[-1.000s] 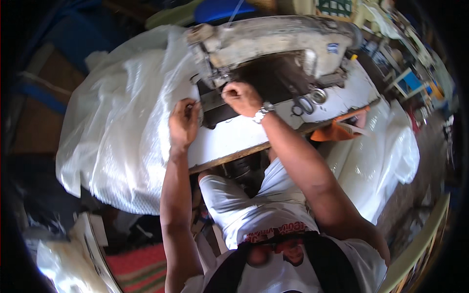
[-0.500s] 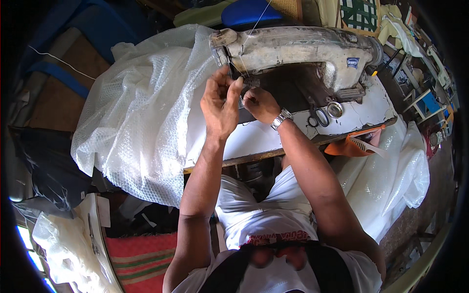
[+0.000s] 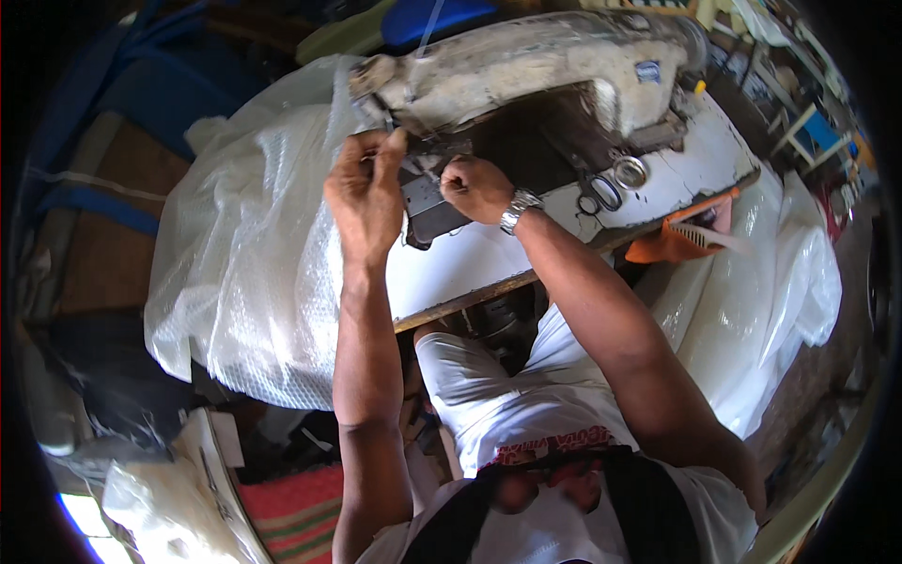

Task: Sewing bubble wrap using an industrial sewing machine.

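A worn off-white sewing machine (image 3: 526, 70) stands on a white table (image 3: 470, 268). My left hand (image 3: 365, 193) is raised at the machine's needle end, fingers pinched together near the needle area; what it pinches is too small to tell. My right hand (image 3: 474, 186), with a metal watch at the wrist, is closed in a fist over a dark piece of cloth (image 3: 432, 211) lying under the machine head. A pair of scissors (image 3: 601, 195) and a small round metal tin (image 3: 629, 171) lie on the table to the right.
A large heap of clear bubble wrap (image 3: 254, 254) covers the table's left side. An orange basket (image 3: 681, 240) and more clear plastic (image 3: 780, 282) hang at the right. A red striped mat (image 3: 296, 508) lies on the floor. A blue chair seat (image 3: 442, 19) shows behind the machine.
My left hand has risen from the table edge to the needle end of the machine. My right hand stays near the cloth under the machine head. The view has shifted.
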